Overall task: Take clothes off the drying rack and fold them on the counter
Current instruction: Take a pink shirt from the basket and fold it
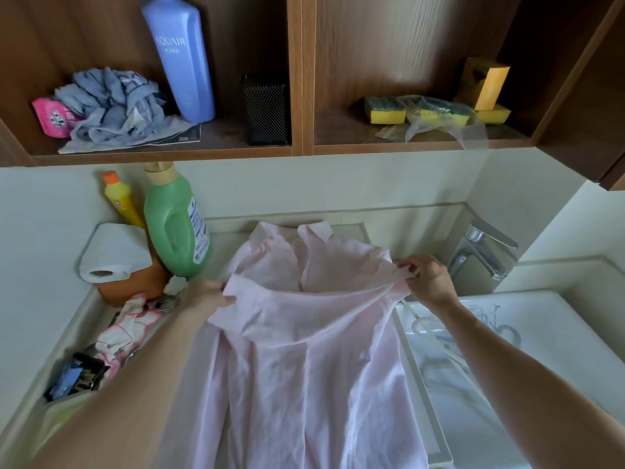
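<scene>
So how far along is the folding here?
Done: one shirt is off its hanger, which lies to its right, and is laid out on the counter. In hand: the left hand and right hand pinch it at a fold across the top. Left: the body below lies full length, unfolded. No folded clothes or rack are in view.

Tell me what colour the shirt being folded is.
Pale pink, plain; the shirt shows clearly in the head view.

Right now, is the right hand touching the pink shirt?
Touching. The head view shows the right hand pinching the pink shirt at its shoulder edge.
</scene>
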